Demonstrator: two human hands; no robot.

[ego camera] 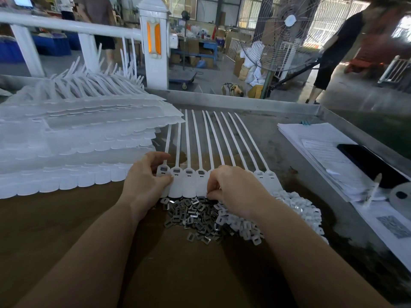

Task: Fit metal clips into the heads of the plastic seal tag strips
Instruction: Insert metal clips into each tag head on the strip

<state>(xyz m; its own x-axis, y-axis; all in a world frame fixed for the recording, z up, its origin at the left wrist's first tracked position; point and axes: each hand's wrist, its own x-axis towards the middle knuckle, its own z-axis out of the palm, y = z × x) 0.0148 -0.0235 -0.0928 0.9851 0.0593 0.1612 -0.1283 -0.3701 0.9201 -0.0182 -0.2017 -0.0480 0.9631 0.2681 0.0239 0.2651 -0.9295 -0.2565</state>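
A joined row of white plastic seal tag strips (pixel 189 183) lies flat on the table, tails fanning away from me. The left few heads show grey metal clips seated in their windows. My left hand (pixel 146 176) grips the row's left end, thumb on the first head and fingers curled over its far side. My right hand (pixel 233 187) lies curled over the middle of the row, fingertips pinching at the tags' lower edge; whether it holds a clip is hidden. A heap of loose metal clips (pixel 195 216) sits just below the row.
Tall stacks of more white strip rows (pixel 77 147) fill the left. A pile of small white plastic caps (pixel 295 210) lies right of the clips. Papers (pixel 322 152), a dark phone (pixel 367 161) and a round disc (pixel 400 194) sit at the right. A person stands beyond the table.
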